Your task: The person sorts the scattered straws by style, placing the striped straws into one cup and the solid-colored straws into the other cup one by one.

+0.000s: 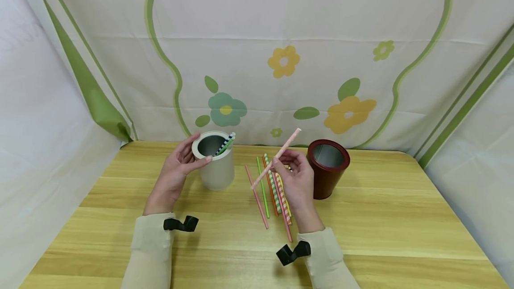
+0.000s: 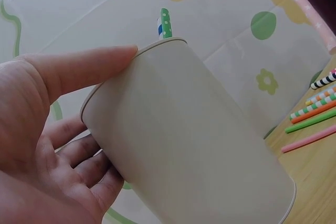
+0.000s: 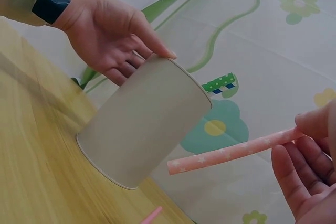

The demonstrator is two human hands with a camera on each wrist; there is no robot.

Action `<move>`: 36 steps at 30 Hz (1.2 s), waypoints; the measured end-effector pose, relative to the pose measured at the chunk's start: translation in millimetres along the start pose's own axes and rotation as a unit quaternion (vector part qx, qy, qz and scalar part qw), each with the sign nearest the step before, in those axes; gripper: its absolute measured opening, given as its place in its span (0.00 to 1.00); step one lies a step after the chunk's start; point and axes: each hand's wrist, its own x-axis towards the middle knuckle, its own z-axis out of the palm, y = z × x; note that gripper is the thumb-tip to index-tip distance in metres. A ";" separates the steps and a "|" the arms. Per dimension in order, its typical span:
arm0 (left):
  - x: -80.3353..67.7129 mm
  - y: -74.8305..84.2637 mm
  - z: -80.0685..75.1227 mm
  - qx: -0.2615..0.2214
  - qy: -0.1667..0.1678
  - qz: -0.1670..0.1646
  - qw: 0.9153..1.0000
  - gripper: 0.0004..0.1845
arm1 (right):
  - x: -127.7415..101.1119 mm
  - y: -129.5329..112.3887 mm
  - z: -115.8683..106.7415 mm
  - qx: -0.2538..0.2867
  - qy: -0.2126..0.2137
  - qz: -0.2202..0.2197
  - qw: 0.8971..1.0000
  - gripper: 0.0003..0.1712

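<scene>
The step in hand appears to be loading straws into the white cup [image 1: 217, 164]. The left hand [image 1: 176, 171] is steadying that cup on the counter [image 1: 381, 235], thumb on the near rim and fingers [image 2: 79, 156] curled loosely round the far wall. The right hand [image 1: 295, 177] is pinching the pink straw [image 1: 277, 157] near its middle, fingers [image 3: 299, 171] clamped on it, the straw tilting well above the counter. Its lower tip is pointing toward the cup, just beside the wall but below the rim. The next move likely calls for lifting that tip over the rim, beside the two straws [image 1: 225, 143] already inside. The loose straws [image 1: 273, 195] are lying under the right hand; a dark red cup [image 1: 327, 168] is standing just beyond its fingers
</scene>
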 end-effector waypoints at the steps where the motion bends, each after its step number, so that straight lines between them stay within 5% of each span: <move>1: 0.0 -0.1 0.0 0.000 0.001 -0.001 1.000 0.47 | 0.2 0.2 0.1 0.000 0.000 0.000 1.000 0.17; 26: -0.7 1.5 1.5 -0.005 0.003 0.000 1.000 0.46 | 0.3 -3.1 4.8 0.010 -0.015 -0.020 1.000 0.18; 36: -0.8 0.0 2.0 -0.003 0.002 0.000 1.000 0.47 | 12.9 -23.2 19.5 0.014 -0.034 -0.051 0.998 0.16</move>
